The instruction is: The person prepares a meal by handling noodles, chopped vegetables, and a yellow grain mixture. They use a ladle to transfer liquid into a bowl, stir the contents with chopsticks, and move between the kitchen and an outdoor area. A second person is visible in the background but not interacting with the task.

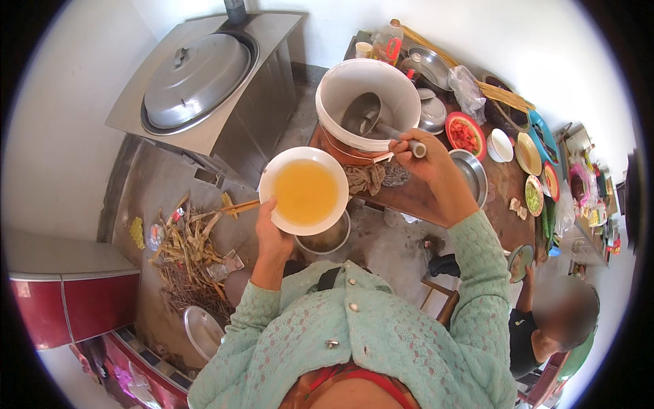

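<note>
My left hand [271,238] grips the rim of a white bowl [266,180] holding smooth yellow-orange liquid [305,194]. Thin brown sticks like chopsticks [242,206] poke out from behind the bowl; whether my fingers hold them is hidden. My right hand [426,158] is closed round the handle of a metal ladle [362,111]. The ladle's scoop hangs inside a large white bucket [330,123], whose contents I cannot make out. That bucket stands at the table's near left corner, with the bowl just in front of it.
On the wooden table [436,198] are a plate of chopped red pieces [464,134], a metal basin [470,174] and several bowls. A stove with a domed lid [197,78] stands left. Dry stalks [194,252] litter the floor. A person [528,344] sits at right.
</note>
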`<state>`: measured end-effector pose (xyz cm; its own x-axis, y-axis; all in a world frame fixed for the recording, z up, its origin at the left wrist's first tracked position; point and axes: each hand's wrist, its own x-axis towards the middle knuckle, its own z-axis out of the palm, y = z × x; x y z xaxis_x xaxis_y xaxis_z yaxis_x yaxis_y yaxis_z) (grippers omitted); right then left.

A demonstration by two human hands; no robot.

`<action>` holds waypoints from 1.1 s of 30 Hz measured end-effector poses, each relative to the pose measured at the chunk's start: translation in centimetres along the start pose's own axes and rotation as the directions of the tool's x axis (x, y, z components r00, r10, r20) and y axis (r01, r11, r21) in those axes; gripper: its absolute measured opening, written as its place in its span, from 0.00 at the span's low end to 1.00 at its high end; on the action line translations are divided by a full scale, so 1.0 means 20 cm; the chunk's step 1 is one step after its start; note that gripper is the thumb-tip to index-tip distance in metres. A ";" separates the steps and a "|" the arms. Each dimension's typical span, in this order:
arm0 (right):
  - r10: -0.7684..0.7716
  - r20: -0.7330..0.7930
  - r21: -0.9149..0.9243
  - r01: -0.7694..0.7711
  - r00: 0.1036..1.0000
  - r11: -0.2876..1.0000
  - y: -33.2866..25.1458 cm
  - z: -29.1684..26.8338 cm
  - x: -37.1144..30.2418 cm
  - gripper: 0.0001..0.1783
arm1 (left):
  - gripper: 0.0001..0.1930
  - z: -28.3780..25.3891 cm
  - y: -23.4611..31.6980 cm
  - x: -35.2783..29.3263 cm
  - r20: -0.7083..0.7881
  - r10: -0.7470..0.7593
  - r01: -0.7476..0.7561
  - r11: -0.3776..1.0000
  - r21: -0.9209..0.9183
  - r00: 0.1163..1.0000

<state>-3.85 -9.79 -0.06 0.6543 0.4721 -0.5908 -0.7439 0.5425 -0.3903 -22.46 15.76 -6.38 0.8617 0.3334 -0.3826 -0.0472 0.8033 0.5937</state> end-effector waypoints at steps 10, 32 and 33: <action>-0.021 -0.146 -0.583 -0.069 0.989 0.810 -0.07 0.00 0.19 0.04 | 0.22 -0.06 -0.02 0.02 -0.020 -0.033 0.034 0.999 0.018 0.999; -0.283 0.160 -0.423 0.325 0.946 0.846 -0.13 0.14 -0.64 0.35 | 0.20 0.03 -0.11 0.20 0.046 -0.064 0.066 0.996 -0.059 0.997; -0.277 0.181 -0.375 0.326 0.944 0.867 -0.14 0.13 -0.67 0.36 | 0.20 0.03 -0.12 0.22 0.057 -0.066 0.069 0.996 -0.058 0.996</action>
<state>-10.18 -15.72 10.81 0.8479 0.4214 -0.3216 -0.4829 0.3638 -0.7965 -18.26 14.97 -8.95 0.8903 0.2509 -0.3801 -0.0164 0.8517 0.5237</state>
